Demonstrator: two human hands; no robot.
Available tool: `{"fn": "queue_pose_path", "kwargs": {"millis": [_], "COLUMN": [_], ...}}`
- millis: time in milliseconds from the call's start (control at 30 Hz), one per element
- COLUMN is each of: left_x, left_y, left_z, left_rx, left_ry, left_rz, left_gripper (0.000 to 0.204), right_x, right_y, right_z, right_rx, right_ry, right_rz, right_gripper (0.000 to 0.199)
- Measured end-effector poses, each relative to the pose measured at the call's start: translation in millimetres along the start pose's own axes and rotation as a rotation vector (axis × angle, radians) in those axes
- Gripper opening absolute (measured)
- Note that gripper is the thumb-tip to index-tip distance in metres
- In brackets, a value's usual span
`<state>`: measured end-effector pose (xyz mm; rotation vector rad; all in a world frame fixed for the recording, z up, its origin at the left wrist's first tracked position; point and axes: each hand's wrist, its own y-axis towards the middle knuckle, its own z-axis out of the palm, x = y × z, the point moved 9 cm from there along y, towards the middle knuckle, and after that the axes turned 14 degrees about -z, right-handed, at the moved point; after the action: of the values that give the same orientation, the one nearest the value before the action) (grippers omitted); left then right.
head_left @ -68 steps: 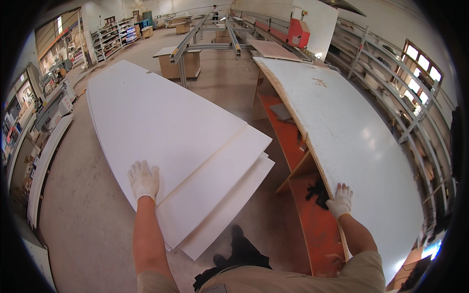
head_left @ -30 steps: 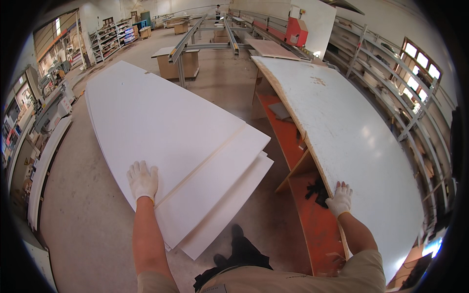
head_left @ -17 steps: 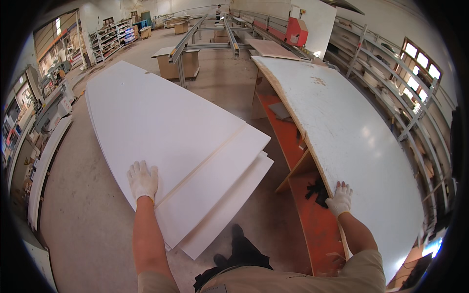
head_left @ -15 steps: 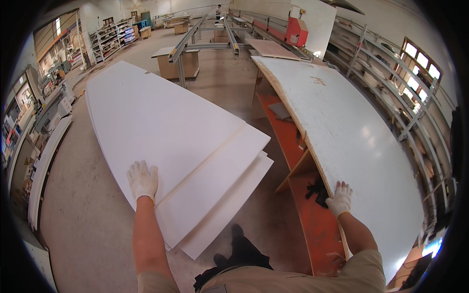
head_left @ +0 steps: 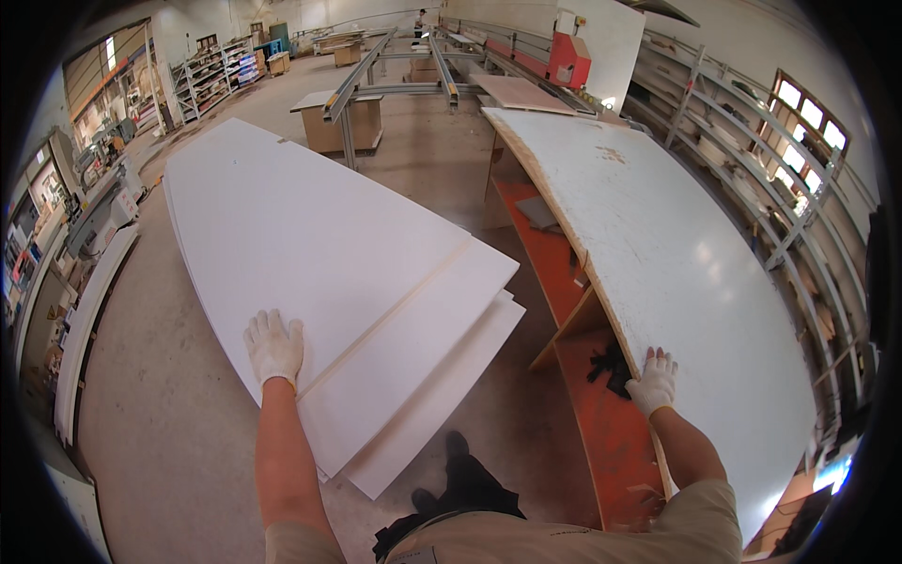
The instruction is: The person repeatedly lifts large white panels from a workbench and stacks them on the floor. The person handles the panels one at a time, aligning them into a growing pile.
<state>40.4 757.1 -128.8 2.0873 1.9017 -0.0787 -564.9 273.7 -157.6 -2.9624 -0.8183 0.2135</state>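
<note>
A white glove covers my left hand (head_left: 274,347), which lies flat with fingers stretched on a large white board (head_left: 319,226). That board is the top one of a stack, and a narrow beige strip (head_left: 385,315) crosses it to the right of the hand. Below it, another white board (head_left: 446,404) sticks out at the near right corner. My right hand (head_left: 653,383), in a glove with bare fingertips, rests open at the left edge of a pale grey worktable (head_left: 691,254). Neither hand holds anything.
Beneath the worktable runs a red shelf (head_left: 615,442) with a black object (head_left: 611,371) and grey pieces (head_left: 538,213) on it. A metal rail frame (head_left: 390,91) and a red machine (head_left: 568,61) stand beyond. Racks (head_left: 728,122) line the right wall. A person (head_left: 419,23) is far off.
</note>
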Motion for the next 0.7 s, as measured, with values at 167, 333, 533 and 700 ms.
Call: {"fn": "queue_pose_path", "kwargs": {"millis": [167, 333, 533, 700], "left_x": [0.8, 0.3, -0.9, 0.3], "left_y": [0.1, -0.1, 0.3, 1.4], "left_z": [0.8, -0.6, -1.1, 1.0], "left_rx": [-0.013, -0.003, -0.013, -0.008], "left_ry": [0.004, 0.000, -0.007, 0.000], "left_rz": [-0.003, -0.004, 0.005, 0.004], "left_gripper": [0.062, 0.061, 0.060, 0.061], "right_x": [-1.0, -0.1, 1.4, 2.3], "right_y": [0.8, 0.0, -1.8, -2.1], "right_z": [2.1, 0.7, -2.0, -3.2], "right_rx": [0.014, 0.019, 0.008, 0.002], "right_ry": [-0.017, 0.011, 0.034, 0.029], "right_rz": [0.009, 0.003, 0.001, -0.002], "right_gripper": [0.104, 0.104, 0.103, 0.102]}}
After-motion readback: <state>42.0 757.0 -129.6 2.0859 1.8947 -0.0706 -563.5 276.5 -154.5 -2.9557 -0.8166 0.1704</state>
